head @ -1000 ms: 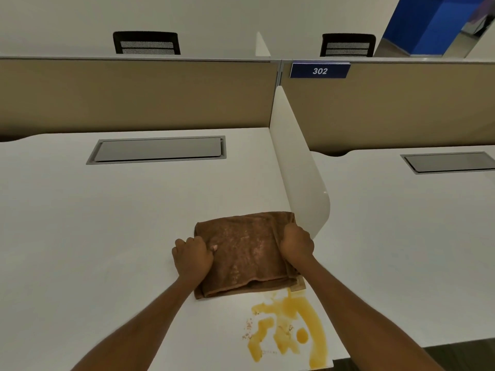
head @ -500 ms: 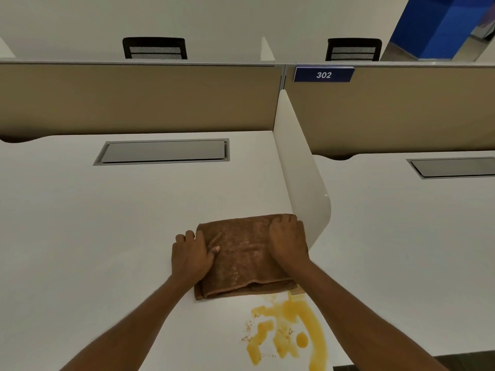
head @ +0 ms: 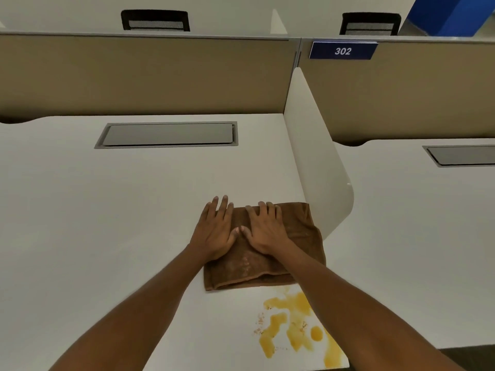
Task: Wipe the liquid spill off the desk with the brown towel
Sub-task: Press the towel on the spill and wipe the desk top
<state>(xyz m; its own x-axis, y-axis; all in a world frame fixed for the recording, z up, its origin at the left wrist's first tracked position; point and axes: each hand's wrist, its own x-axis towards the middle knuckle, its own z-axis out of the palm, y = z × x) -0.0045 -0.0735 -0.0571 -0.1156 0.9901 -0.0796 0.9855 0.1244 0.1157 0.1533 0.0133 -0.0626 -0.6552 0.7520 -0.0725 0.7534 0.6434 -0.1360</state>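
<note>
A folded brown towel [head: 300, 253] lies flat on the white desk [head: 107, 210], against the foot of the white divider. My left hand [head: 217, 231] rests flat with fingers spread, half on the towel's left edge and half on the desk. My right hand [head: 265, 228] presses flat on the towel's middle, fingers apart. The two thumbs almost touch. An orange-yellow liquid spill [head: 294, 333] with small crumbs spreads on the desk just below the towel's front edge, near the desk's front right corner. My right forearm crosses over part of it.
A white curved divider [head: 318, 162] stands to the right of the towel. A grey cable hatch [head: 167, 135] sits in the desk farther back. A beige partition [head: 144, 76] with a blue "302" sign [head: 342, 50] closes the back. A second desk [head: 417, 236] lies to the right.
Both hands have gone from gripping the towel's sides with curled fingers to lying flat with spread fingers. The right hand moved left onto the towel's middle. The towel stays in place.
</note>
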